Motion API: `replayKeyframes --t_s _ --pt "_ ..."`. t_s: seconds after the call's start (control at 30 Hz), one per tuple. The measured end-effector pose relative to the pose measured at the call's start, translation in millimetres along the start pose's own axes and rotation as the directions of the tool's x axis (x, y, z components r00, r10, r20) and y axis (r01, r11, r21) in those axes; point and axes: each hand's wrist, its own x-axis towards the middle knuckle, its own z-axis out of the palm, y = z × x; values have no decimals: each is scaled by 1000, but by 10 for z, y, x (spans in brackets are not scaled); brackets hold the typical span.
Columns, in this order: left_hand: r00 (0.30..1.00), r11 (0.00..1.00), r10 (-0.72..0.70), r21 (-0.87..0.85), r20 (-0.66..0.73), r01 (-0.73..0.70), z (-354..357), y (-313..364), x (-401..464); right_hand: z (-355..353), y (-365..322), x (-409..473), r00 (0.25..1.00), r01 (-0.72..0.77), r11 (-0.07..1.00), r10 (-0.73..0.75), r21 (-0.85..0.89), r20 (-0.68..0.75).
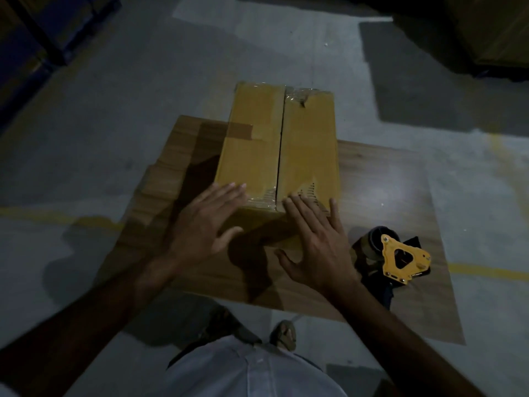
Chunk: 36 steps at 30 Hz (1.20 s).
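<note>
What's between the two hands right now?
The near end of the cardboard box, where its centre seam runs under clear tape, sits between the left hand and the right hand. Nothing else is there, as the head view shows.

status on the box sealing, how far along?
Done: the flaps of the brown cardboard box are folded shut and meet at the centre seam. In hand: the left hand and right hand lie flat, fingers straight, at its near end. Left: the seam shows a dark gap with no tape along it, only clear scraps at both ends; the yellow tape dispenser lies untouched on the brown sheet.
</note>
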Motion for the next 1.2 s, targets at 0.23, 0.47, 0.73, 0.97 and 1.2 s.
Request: replayKeyframes --t_s 0.23,0.47,0.73,0.97,1.2 --pt "997 999 51 8 -65 -51 232 376 246 48 -129 104 1000 7 998 -8 63 4" --pt "997 939 -62 -335 34 70 57 168 337 -127 303 112 993 -69 954 94 292 -72" --pt "995 955 -21 -297 -96 -8 157 184 575 25 250 280 960 -120 970 168 211 -224" --pt "982 988 140 -39 -128 -146 218 162 463 184 190 211 938 -113 969 176 218 -298" --pt "998 975 -44 -214 37 51 72 351 618 -23 346 135 957 -151 926 225 346 -183"
